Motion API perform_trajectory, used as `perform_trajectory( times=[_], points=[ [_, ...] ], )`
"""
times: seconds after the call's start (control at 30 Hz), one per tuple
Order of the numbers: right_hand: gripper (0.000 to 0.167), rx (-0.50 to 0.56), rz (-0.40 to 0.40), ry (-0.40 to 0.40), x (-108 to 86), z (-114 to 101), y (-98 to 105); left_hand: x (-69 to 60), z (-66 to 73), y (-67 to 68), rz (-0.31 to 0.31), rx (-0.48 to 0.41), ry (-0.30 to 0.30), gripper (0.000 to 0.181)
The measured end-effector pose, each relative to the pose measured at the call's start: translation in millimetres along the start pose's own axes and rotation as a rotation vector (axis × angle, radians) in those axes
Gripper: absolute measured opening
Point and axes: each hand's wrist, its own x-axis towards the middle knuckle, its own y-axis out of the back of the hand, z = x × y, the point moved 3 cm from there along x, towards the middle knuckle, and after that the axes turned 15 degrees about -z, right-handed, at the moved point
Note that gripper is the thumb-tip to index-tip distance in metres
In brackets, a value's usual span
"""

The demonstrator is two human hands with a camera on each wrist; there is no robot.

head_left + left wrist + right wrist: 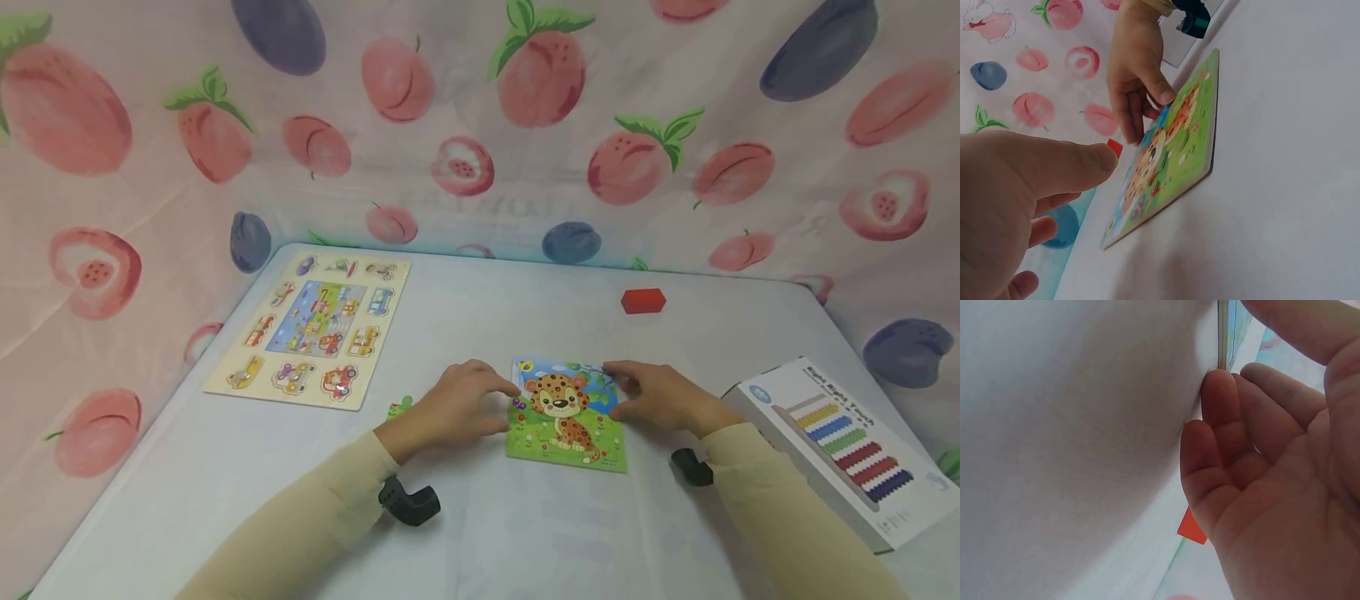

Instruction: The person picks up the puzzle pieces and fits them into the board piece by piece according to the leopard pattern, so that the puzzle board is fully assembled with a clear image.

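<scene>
A square picture puzzle board with a spotted leopard cub on grass lies flat on the white table. My left hand hovers by its left edge, fingers loosely bent with nothing between them; in the left wrist view a gap separates the thumb from the board. At the opposite side is my right hand, its thumb and fingertips at the right edge and upper right corner. The right wrist view shows those fingers against the board's edge, relaxed rather than gripping.
A larger wooden peg puzzle with vehicles lies at the back left. Beside my left wrist is a small green piece, partly hidden. A red block sits toward the back right, and a white box stands at the right.
</scene>
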Motion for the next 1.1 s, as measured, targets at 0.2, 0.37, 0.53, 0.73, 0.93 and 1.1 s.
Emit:
perform_trajectory(
  times=[0.2,0.37,0.53,0.73,0.93,1.1],
  points=[
    [0.077,-0.012,0.014,0.0,0.6,1,-1,-17.1,-11.7,6.0,0.024,-0.054,0.022,0.042],
    [0.077,-0.018,0.02,0.003,0.4,1,-1,-31.6,-22.8,11.2,0.043,-0.096,0.07,0.045],
    [0.077,-0.011,0.014,0.003,-0.3,0,-1,-46.7,-33.6,15.5,0.047,-0.089,0.098,0.05],
    [0.078,-0.014,0.011,0.011,0.9,2,-1,-63.0,-51.4,19.5,0.044,-0.096,0.123,0.057],
    [0.077,-0.018,0.018,0.01,0.5,2,0,-77.6,-66.3,21.5,0.029,-0.077,0.177,0.065],
    [0.077,-0.006,0.012,0.011,0.4,1,-1,-84.7,-76.7,18.0,0.003,-0.066,0.213,0.066]
  ],
)
